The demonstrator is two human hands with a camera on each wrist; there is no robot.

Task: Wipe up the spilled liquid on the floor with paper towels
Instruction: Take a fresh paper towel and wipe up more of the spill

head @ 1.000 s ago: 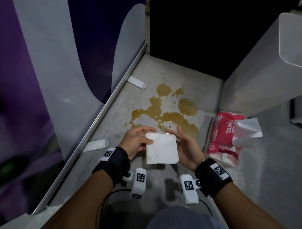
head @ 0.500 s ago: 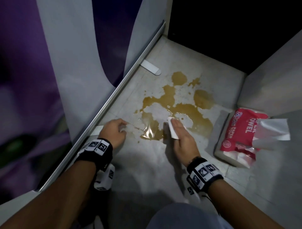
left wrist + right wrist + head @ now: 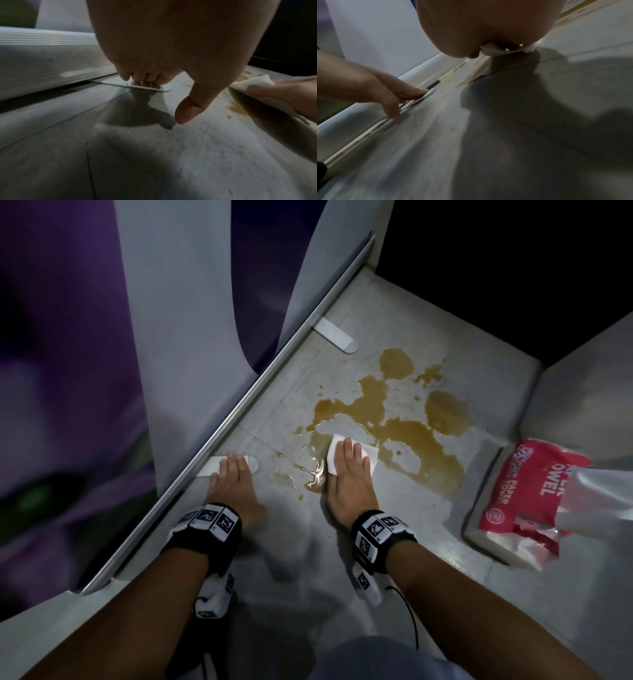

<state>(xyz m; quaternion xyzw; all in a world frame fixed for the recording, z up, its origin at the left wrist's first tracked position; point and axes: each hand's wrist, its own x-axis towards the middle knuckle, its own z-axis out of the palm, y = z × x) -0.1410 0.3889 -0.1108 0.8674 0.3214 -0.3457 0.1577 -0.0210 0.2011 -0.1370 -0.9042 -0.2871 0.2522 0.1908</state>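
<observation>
A brown spill (image 3: 407, 422) spreads in joined pools over the grey floor (image 3: 428, 559). A folded white paper towel (image 3: 371, 455) lies on the spill's near left edge. My right hand (image 3: 347, 465) presses it flat with straight fingers. The towel (image 3: 254, 81) also shows at the right of the left wrist view, and as a white edge (image 3: 496, 52) under the palm in the right wrist view. My left hand (image 3: 233, 477) rests on the floor, fingertips on a flat metal foot plate (image 3: 251, 464) by the rail, holding nothing.
A red paper towel pack (image 3: 524, 501) with a sheet sticking out lies at the right. A metal floor rail (image 3: 219, 422) and purple-and-white panel run along the left, with a second foot plate (image 3: 334, 335) farther back. A grey cabinet (image 3: 582, 385) stands at the right.
Both hands held the folded towel a second ago. The left hand let go and went down to the floor by the rail; the right hand laid the towel flat on the spill.
</observation>
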